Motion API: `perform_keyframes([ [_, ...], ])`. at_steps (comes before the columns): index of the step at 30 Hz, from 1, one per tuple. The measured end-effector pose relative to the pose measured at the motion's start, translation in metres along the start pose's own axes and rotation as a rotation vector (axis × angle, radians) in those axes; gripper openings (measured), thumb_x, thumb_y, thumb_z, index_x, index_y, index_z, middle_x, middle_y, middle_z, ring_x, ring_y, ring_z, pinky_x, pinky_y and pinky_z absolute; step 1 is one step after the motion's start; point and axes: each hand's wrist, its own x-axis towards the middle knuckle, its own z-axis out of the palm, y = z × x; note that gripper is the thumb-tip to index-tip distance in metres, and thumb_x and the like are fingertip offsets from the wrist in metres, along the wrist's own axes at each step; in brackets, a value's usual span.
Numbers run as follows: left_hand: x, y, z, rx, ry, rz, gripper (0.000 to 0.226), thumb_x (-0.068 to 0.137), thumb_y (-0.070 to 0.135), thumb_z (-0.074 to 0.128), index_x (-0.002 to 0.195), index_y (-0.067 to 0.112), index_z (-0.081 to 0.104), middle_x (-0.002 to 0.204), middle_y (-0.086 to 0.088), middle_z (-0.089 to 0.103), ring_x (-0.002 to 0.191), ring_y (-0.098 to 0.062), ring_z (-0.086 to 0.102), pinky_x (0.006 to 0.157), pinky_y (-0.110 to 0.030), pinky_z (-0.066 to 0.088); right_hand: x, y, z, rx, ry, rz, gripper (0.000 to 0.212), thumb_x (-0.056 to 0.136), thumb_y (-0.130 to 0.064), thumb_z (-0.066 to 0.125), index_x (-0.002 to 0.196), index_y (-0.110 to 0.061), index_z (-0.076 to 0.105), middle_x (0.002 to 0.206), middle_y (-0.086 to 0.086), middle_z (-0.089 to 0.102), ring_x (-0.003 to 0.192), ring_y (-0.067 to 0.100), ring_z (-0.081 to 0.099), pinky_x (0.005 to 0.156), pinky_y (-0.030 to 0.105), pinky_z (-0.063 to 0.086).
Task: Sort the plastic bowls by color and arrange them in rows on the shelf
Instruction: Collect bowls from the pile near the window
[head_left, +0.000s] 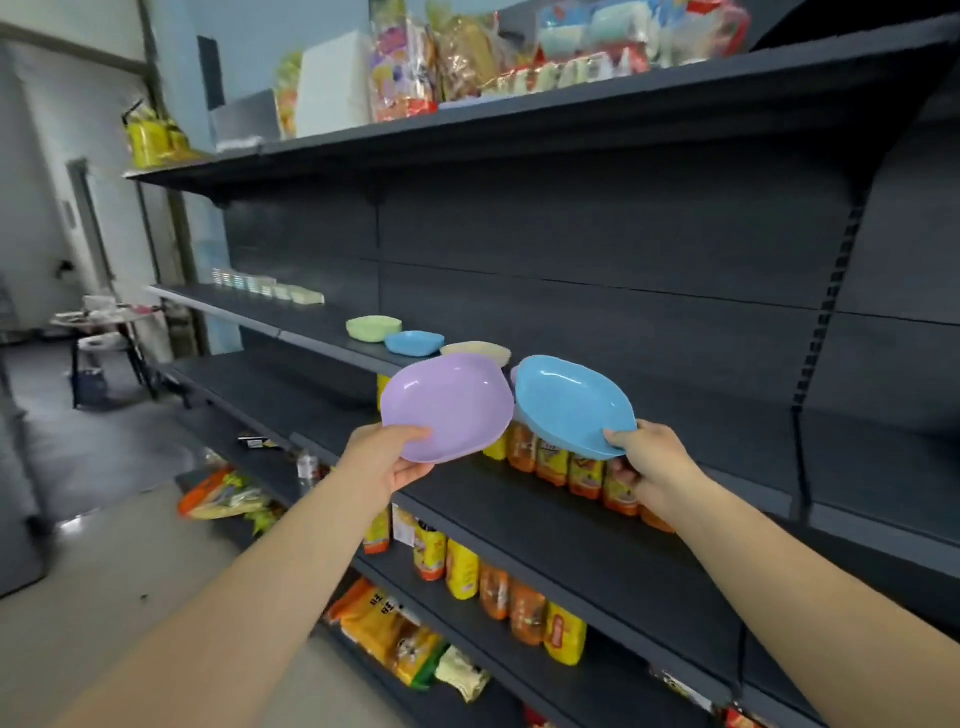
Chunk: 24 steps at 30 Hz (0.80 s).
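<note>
My left hand (392, 460) pinches the near rim of a purple bowl (447, 402), thumb on top, and holds it in the air in front of the dark shelf (332, 325). A blue bowl (569, 400) is gripped the same way by my right hand (647, 462), just right of the purple one. Both bowls tilt toward me. On the shelf behind them sit a green bowl (373, 328), a second blue bowl (414, 343) and a cream bowl (480, 352) in a line. A sliver of another purple bowl shows between the two held bowls.
Small pale dishes (270, 288) line the shelf's far left end. Packaged goods (498, 52) fill the top shelf. Yellow and orange snack packs (566, 470) stand on the lower shelves. Bags (223, 499) lie on the floor at left, beyond them a small table (104, 322).
</note>
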Motion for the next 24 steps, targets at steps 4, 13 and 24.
perform_keyframes([
  [4,0.047,0.017,-0.048,-0.025,0.061,0.035,0.046,0.082,-0.003,0.065,0.124,0.003,0.049,0.116,-0.015,0.058,0.089,-0.028,0.062,0.071,-0.035,0.051,0.032,-0.006,0.076,-0.015,-0.022,-0.024,0.026,0.096,-0.006,0.049,0.121,-0.006,0.054,0.081,0.003,0.054,0.058,0.011,0.044,0.042,0.019,0.033],
  [13,0.205,0.074,-0.109,0.016,0.083,0.115,0.031,0.083,-0.004,0.064,0.109,0.008,0.054,0.11,-0.009,0.058,0.094,-0.029,0.06,0.066,-0.033,0.052,0.168,-0.039,0.226,0.095,-0.013,-0.082,0.023,0.094,-0.008,0.054,0.117,-0.009,0.056,0.093,0.007,0.058,0.065,0.013,0.05,0.051,0.022,0.041],
  [24,0.41,0.14,-0.146,0.031,0.009,0.096,0.042,0.083,-0.004,0.064,0.123,0.005,0.054,0.117,-0.01,0.058,0.101,-0.031,0.059,0.07,-0.034,0.053,0.32,-0.044,0.357,0.163,0.079,-0.014,0.014,0.093,-0.003,0.05,0.105,-0.007,0.054,0.079,0.009,0.052,0.06,0.015,0.045,0.065,0.03,0.043],
])
